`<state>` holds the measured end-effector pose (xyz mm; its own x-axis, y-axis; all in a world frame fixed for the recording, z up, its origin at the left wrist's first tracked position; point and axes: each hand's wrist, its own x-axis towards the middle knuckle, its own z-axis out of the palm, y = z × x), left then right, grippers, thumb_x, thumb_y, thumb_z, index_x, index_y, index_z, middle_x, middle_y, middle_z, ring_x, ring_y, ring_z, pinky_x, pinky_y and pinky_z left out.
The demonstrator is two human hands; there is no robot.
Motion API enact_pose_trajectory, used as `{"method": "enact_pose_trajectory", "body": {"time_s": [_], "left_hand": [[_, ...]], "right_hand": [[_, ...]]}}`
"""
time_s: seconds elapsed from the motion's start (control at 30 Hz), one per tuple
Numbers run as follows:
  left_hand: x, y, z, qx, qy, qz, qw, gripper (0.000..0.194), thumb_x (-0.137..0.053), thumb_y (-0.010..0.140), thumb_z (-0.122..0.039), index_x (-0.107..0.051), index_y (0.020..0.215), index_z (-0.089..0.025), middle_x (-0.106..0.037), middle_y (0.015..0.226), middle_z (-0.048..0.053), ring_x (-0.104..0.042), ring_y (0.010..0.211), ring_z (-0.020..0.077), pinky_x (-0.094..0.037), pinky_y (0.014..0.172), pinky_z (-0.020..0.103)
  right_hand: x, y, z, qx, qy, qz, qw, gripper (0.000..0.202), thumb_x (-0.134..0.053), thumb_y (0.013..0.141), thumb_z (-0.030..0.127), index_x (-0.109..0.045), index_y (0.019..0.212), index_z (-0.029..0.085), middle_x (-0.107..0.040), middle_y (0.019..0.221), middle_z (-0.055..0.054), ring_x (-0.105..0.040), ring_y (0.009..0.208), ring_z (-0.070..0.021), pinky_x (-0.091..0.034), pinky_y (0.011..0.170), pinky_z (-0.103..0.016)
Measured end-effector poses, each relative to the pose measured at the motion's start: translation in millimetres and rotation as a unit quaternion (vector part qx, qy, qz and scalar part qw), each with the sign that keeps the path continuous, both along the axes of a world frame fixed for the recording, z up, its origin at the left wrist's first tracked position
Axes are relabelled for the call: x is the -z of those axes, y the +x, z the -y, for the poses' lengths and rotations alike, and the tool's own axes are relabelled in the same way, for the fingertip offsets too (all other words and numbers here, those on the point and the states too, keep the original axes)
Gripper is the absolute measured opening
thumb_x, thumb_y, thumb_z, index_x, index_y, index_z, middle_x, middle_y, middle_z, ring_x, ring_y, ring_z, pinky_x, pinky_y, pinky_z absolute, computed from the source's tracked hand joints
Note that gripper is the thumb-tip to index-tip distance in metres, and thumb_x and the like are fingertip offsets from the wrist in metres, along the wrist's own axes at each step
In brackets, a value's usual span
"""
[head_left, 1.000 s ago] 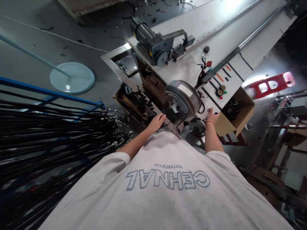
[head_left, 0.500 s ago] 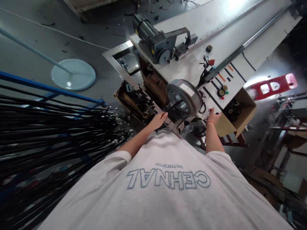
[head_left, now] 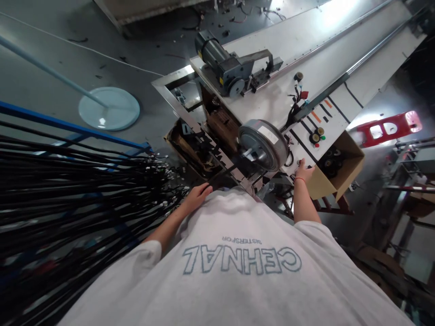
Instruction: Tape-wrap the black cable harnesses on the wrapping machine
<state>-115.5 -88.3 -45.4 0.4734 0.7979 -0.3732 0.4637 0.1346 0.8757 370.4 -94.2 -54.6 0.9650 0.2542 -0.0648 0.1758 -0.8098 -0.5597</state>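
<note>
Right hand on the control panel, left hand loose by the frame.

The right hand (head_left: 303,172) was pressed fingers-first against the lower end of the white control panel (head_left: 324,124), holding nothing, fingertips at a small button there; whether it was pushed in could not be told. The left hand (head_left: 198,196) hung relaxed and empty, fingers slack, just in front of the person's shirt and near the dark machine frame (head_left: 210,149), touching nothing that could be made out. Between the two hands sat the round grey motor hub (head_left: 262,145), mounted on edge at the end of the white bench. Just beside the right hand stood an open cardboard box (head_left: 340,170) with dark rolls in it. Farther up the bench lay a grey drive motor (head_left: 226,68). Off to the left, a rack of black cables (head_left: 78,181) fanned out.
</note>
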Motion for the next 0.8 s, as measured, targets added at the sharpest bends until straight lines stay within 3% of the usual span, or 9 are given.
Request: {"method": "enact_pose_trajectory", "body": {"time_s": [0.1, 0.23, 0.63, 0.8], "left_hand": [[-19.0, 11, 1, -0.026, 0.008, 0.007, 1.0, 0.043, -0.039, 0.09, -0.055, -0.053, 0.07, -0.02, -0.049, 0.059, -0.002, -0.047, 0.059, 0.0143, -0.038, 0.059, 0.026], [-27.5, 34, -7, -0.024, 0.018, 0.003, 1.0, 0.04, -0.039, 0.09, -0.053, -0.051, 0.071, -0.021, -0.047, 0.058, -0.002, -0.045, 0.057, 0.014, -0.036, 0.057, 0.026], [-24.7, 81, -39, -0.016, 0.047, 0.025, 0.998, 0.04, -0.041, 0.091, -0.053, -0.054, 0.073, -0.02, -0.056, 0.067, 0.002, -0.052, 0.067, 0.0176, -0.041, 0.068, 0.028], [-16.9, 92, -39, 0.005, 0.052, 0.016, 0.999, 0.042, -0.043, 0.09, -0.055, -0.059, 0.076, -0.019, -0.062, 0.072, 0.003, -0.057, 0.072, 0.0195, -0.045, 0.071, 0.029]], "right_hand": [[-3.8, -4, -1, 0.031, -0.015, 0.009, 0.999, 0.071, -0.059, 0.086, 0.06, -0.045, 0.138, 0.012, -0.058, 0.136, -0.021, -0.057, 0.127, -0.0322, -0.042, 0.108, -0.047], [-10.1, -9, -3, 0.029, -0.014, 0.001, 0.999, 0.074, -0.059, 0.086, 0.058, -0.045, 0.139, 0.009, -0.057, 0.137, -0.023, -0.055, 0.129, -0.0325, -0.042, 0.109, -0.044], [-6.7, -8, -2, 0.03, -0.021, 0.006, 0.999, 0.079, -0.056, 0.088, 0.061, -0.039, 0.145, 0.01, -0.054, 0.141, -0.024, -0.054, 0.131, -0.0331, -0.041, 0.11, -0.047], [-5.0, -6, -1, 0.039, 0.0, -0.005, 0.999, 0.075, -0.03, 0.096, 0.064, -0.038, 0.145, 0.007, -0.051, 0.143, -0.025, -0.05, 0.135, -0.0339, -0.037, 0.112, -0.051]]}}
